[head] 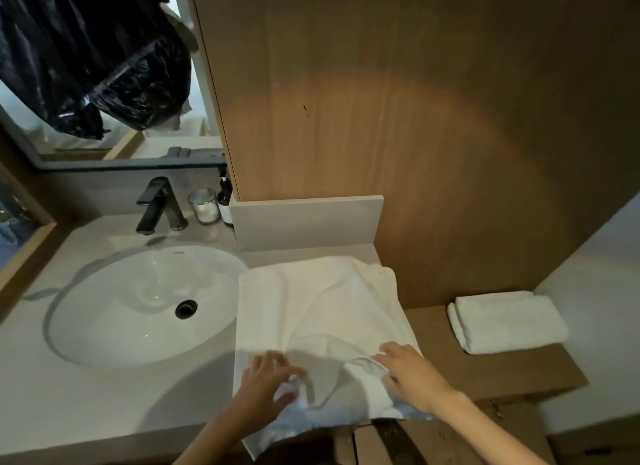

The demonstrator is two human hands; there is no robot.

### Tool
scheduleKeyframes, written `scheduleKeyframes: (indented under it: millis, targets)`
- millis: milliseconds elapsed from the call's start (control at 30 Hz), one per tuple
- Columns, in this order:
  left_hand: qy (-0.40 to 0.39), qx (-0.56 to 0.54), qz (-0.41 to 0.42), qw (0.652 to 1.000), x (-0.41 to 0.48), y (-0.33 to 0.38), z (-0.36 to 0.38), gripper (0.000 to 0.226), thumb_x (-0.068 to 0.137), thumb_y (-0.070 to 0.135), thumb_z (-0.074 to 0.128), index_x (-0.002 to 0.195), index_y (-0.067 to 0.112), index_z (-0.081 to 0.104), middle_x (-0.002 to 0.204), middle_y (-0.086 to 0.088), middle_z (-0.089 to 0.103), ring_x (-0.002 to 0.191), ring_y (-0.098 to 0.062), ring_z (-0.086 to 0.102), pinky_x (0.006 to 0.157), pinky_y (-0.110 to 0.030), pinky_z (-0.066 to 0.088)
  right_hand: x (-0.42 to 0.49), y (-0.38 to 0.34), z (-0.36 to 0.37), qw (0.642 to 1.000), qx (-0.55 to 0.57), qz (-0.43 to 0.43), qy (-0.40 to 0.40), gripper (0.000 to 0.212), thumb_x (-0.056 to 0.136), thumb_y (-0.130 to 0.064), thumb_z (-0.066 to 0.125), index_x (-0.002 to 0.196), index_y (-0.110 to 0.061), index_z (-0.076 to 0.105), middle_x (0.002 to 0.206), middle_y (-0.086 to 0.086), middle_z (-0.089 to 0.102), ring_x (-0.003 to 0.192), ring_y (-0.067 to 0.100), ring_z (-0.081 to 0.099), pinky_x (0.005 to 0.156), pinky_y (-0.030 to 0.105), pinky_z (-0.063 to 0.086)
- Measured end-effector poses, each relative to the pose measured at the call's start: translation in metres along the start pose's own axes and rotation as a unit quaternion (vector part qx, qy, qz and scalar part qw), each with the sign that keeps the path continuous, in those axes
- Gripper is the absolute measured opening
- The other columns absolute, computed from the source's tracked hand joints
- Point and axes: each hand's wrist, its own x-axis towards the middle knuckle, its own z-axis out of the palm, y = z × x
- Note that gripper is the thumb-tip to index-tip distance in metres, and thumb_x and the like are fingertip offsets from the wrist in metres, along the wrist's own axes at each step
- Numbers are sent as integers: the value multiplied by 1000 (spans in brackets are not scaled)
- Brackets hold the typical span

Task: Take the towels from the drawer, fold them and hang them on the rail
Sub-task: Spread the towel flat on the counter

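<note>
Both hands are down on the near edge of the white towel (322, 312) that lies spread on the counter (86, 395), just to the right of the sink (138, 302). The left hand (266, 378) rests flat with its fingers fanned wide, gripping nothing that I can see. The right hand (412, 371) has its fingers loosely spread over a raised wrinkle near the towel's front right corner; I cannot tell whether it pinches the cloth.

From the fingers the bulk of the towel runs away toward twelve o'clock, its long axis going near to far, with the front edge drooping over the counter lip. The hands sit about equally close to it, left at seven o'clock of its middle, right at five. A fold would likely carry the near edge toward twelve.

I count two towels: this open one and one folded towel (507, 321) on the wooden ledge (502, 371) at three o'clock. No rail or drawer shows clearly.
</note>
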Motion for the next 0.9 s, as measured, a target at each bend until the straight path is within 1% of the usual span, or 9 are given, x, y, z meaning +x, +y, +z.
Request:
scheduleKeyframes:
  millis: [100,233,300,500,600,700,767,833,900]
  targets:
    - [55,-14,17,998,3,4,4,35,90,46,52,124,47,52,141,4,35,126,-20,35,103,-34,35,2,-2,4,1000,-28,-1,2,46,98,-22,43,144,-25,36,155,0,24,132,30,32,99,40,44]
    - [109,-19,41,993,29,-3,0,39,84,20,70,118,37,59,137,-5,49,115,-34,50,91,-36,45,17,0,-5,1000,-17,18,13,52,98,-18,41,148,-24,31,159,-2,20,138,30,26,104,38,41]
    - [110,-31,45,992,46,-6,-9,36,86,17,68,118,31,64,137,-7,49,117,-34,48,93,-33,40,27,2,-12,999,-6,27,18,52,98,-17,40,149,-23,29,159,-2,19,139,30,24,106,38,39]
    - [115,-39,39,992,83,-14,-22,35,87,16,67,120,28,64,140,-8,48,122,-34,45,99,-38,39,55,16,-18,997,30,45,47,51,101,-18,38,150,-25,26,161,-4,13,141,26,20,110,33,31]
    - [119,-60,30,991,96,-14,-28,31,88,16,67,118,25,66,140,-7,49,125,-31,43,102,-37,36,63,21,-18,989,125,63,49,54,99,-14,41,150,-26,28,162,-4,8,146,23,8,115,33,22]
    - [134,-105,14,985,100,-13,-33,34,81,16,74,114,22,68,135,-5,55,122,-29,52,102,-41,43,67,19,-17,976,200,74,36,64,96,-23,52,151,-33,21,162,-6,5,149,22,2,118,39,16]
    - [164,-118,-11,979,88,-8,-34,46,80,19,76,124,21,62,139,-4,50,124,-24,50,101,-39,45,67,7,-17,975,190,54,104,69,93,-33,58,150,-37,19,162,-6,8,147,24,7,119,43,19]
    - [218,-111,-19,969,69,-4,-33,56,78,20,79,130,18,56,138,-4,48,121,-21,49,97,-36,47,68,-19,-21,970,124,-2,211,59,92,-38,61,144,-37,33,158,-5,21,140,23,18,117,44,23]
    - [262,-104,-54,958,47,-2,-32,60,76,22,80,131,17,56,133,-5,51,116,-22,53,93,-36,50,73,-51,-21,946,95,-78,301,42,90,-38,62,131,-32,52,146,-5,42,131,20,35,113,44,30]
